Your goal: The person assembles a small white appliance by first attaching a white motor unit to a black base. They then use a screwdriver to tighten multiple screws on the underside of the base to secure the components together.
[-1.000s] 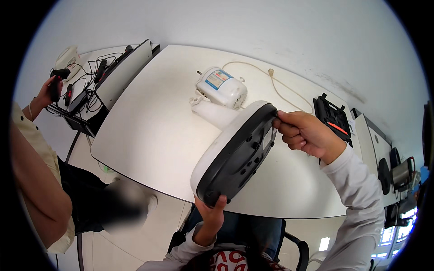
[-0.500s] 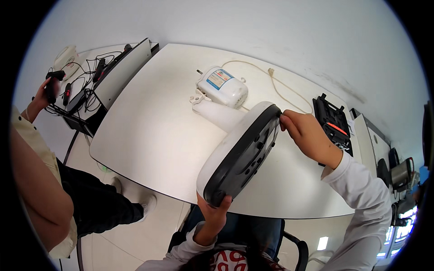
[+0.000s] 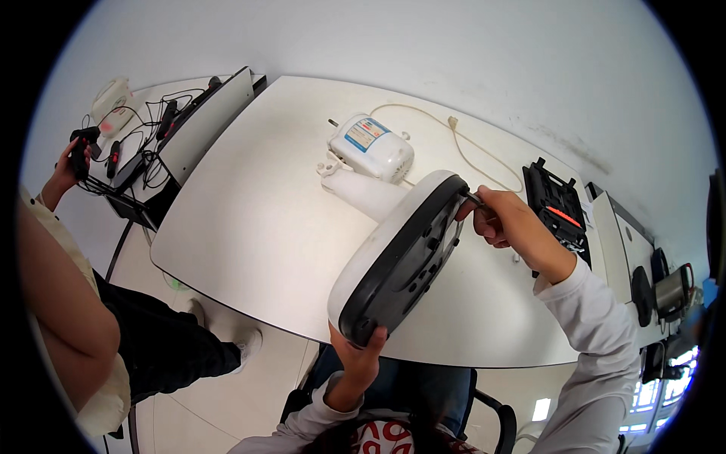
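Observation:
The white base (image 3: 378,257) of a fan is tipped up on its side, its black underside turned toward the right. My left hand (image 3: 358,362) grips the near end of this base, thumb over the black rim. At its far upper corner my right hand (image 3: 514,227) is closed on a thin metal shaft (image 3: 474,199) that meets the underside; the rest of it is hidden in the fingers. A white neck (image 3: 359,191) runs from the base to the left. Beside the neck lies the white fan motor (image 3: 374,149) with a blue-edged label and a bare metal spindle.
A black tool case (image 3: 556,208) lies open at the table's right edge. The motor's cream cord (image 3: 473,155) and plug trail along the back. Left of a divider, another person's hand (image 3: 64,174) holds a black device over a cable-strewn table.
My right hand has turned and shifted slightly, bringing the metal shaft into sight. The base and my left hand stay nearly still. The other person's hand has moved slightly.

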The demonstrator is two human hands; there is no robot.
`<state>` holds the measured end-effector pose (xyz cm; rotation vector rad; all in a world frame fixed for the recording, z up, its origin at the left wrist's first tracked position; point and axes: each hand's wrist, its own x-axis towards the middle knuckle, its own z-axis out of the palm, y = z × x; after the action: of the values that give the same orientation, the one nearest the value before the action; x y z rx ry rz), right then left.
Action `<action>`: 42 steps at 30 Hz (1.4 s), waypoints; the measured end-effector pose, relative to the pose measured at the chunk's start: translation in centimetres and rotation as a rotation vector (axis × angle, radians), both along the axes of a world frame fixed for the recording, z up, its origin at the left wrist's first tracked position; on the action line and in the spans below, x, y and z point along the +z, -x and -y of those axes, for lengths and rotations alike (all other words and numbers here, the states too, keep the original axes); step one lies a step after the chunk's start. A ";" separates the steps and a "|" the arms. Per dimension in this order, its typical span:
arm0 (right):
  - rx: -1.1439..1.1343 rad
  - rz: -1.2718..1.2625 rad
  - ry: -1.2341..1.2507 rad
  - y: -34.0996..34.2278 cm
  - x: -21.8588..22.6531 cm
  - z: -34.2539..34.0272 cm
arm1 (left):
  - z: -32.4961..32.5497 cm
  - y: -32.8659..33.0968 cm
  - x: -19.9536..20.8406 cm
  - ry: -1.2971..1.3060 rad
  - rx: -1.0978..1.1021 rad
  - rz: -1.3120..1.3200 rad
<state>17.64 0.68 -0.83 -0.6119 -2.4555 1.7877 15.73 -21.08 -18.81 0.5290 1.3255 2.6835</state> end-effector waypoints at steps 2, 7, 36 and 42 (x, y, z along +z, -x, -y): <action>-0.066 0.152 0.256 0.1 0.8 0.5 | 0.1 0.1 -0.1 0.004 -0.005 -0.005; -0.065 0.150 0.536 -0.3 0.6 -0.2 | 0.0 0.1 -0.3 0.017 0.015 -0.025; -0.183 0.058 0.639 -0.7 0.0 0.3 | -0.1 -0.1 0.3 -0.033 -0.063 0.023; -0.020 -0.189 -1.492 -1.1 -1.6 0.4 | 0.2 -0.2 0.3 -0.014 -0.080 0.021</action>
<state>18.76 0.24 -2.45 -0.2411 -2.6674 -0.2737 15.91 -21.24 -18.52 0.5412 1.2534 2.6290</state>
